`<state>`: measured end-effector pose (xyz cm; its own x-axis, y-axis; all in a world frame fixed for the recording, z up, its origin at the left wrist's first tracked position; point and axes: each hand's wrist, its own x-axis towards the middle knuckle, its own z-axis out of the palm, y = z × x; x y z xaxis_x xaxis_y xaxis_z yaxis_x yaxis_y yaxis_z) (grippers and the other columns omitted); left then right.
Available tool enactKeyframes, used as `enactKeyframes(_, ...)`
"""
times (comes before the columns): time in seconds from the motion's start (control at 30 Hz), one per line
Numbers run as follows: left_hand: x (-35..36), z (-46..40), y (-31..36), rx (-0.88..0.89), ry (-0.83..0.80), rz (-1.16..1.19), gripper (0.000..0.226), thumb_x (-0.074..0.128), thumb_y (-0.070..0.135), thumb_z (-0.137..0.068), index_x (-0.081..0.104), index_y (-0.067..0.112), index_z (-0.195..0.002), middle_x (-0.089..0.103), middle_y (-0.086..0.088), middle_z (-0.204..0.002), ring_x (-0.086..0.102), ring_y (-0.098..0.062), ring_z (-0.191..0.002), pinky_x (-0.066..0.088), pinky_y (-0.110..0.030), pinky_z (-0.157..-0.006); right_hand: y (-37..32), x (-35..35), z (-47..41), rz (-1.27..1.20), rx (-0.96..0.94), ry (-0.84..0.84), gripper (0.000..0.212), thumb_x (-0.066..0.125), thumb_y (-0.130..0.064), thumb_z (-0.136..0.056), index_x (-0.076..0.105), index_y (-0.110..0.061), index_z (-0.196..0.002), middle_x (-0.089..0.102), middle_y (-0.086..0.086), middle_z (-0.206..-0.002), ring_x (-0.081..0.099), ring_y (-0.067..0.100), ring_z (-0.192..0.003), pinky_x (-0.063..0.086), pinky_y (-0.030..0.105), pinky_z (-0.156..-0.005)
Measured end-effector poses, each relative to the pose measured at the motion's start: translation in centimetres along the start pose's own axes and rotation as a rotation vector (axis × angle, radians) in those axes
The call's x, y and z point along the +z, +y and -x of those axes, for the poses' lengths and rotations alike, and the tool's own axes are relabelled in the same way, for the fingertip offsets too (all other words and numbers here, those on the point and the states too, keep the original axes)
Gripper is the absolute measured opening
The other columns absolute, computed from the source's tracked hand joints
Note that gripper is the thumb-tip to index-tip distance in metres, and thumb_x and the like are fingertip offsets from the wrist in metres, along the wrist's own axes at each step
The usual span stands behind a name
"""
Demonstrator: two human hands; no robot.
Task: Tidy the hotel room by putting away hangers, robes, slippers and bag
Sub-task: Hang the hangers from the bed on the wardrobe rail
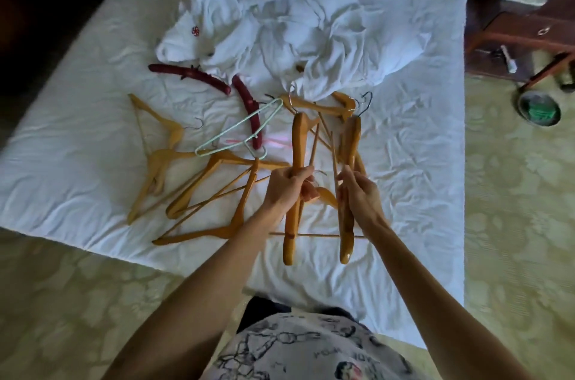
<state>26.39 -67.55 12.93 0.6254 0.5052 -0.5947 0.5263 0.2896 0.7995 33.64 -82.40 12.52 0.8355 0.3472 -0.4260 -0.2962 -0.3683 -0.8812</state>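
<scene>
Left hand grips a wooden hanger at mid-length, fingers curled round it — held over the near edge of the bed. Right hand pinches a second wooden hanger, parallel and just beside the first. More wooden hangers lie scattered on the sheet to the left, with a pale green wire hanger and two dark red padded hangers beyond. White robes lie crumpled farther up the bed. Dark wooden nightstand at right — on patterned carpet.
</scene>
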Motion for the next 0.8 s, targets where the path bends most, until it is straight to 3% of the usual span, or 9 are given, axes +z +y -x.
enactKeyframes(0.17,-3.7,5.2,0.6,0.105,0.170,-0.021,0.035,0.067,0.037,-0.095,0.073,0.002,-0.090,0.075,-0.006,-0.069,0.068,-0.014,-0.056,0.056,-0.026,-0.058,-3.9,2.6,2.0,0.024,-0.118,-0.309,0.040,0.050,-0.040,-0.103,0.067,-0.005,-0.093,0.057,0.002,-0.067,0.054,0.009,-0.058,0.047,0.022,-0.056)
enactKeyframes(0.27,-6.2,8.6,0.0,0.105,0.297,0.092,0.036,0.066,0.037,-0.096,0.073,0.002,-0.089,0.075,-0.007,-0.069,0.067,-0.018,-0.058,0.057,-0.035,-0.062,-5.7,5.1,3.0,0.048,-0.157,-0.487,0.039,0.052,-0.040,-0.102,0.067,-0.006,-0.090,0.057,0.006,-0.069,0.053,0.013,-0.061,0.045,0.020,-0.056)
enactKeyframes(0.37,-9.2,12.1,-1.2,0.113,0.443,0.260,0.033,0.063,0.027,-0.098,0.072,-0.004,-0.092,0.070,-0.011,-0.066,0.063,-0.013,-0.049,0.052,-0.022,-0.051,-7.1,8.6,4.7,0.127,-0.229,-0.665,0.038,0.054,-0.040,-0.101,0.067,-0.008,-0.085,0.060,0.008,-0.070,0.055,0.015,-0.063,0.046,0.019,-0.059)
enactKeyframes(0.47,-13.2,15.4,-3.6,0.127,0.561,0.357,0.028,0.062,0.022,-0.099,0.071,-0.003,-0.090,0.070,-0.011,-0.063,0.062,-0.014,-0.047,0.052,-0.023,-0.051,-8.0,13.0,7.9,0.222,-0.315,-0.825,0.034,0.053,-0.036,-0.103,0.067,-0.011,-0.085,0.062,0.006,-0.070,0.057,0.012,-0.062,0.047,0.017,-0.059)
enactKeyframes(0.6,-19.6,20.4,-7.1,0.148,0.744,0.460,0.025,0.069,0.022,-0.094,0.071,0.006,-0.075,0.070,-0.010,-0.059,0.062,-0.016,-0.048,0.053,-0.028,-0.057,-9.2,20.0,13.7,0.279,-0.390,-1.040,0.032,0.052,-0.031,-0.104,0.064,-0.011,-0.081,0.056,0.007,-0.067,0.053,0.013,-0.059,0.044,0.020,-0.056)
enactKeyframes(0.8,-30.2,29.3,-12.4,0.227,0.960,0.595,0.037,0.068,0.022,-0.096,0.068,-0.014,-0.095,0.070,-0.018,-0.071,0.063,-0.022,-0.057,0.053,-0.027,-0.057,-9.7,32.7,23.4,0.344,-0.449,-1.294,0.039,0.055,-0.036,-0.102,0.067,-0.002,-0.086,0.058,0.009,-0.067,0.053,0.021,-0.062,0.044,0.034,-0.061)
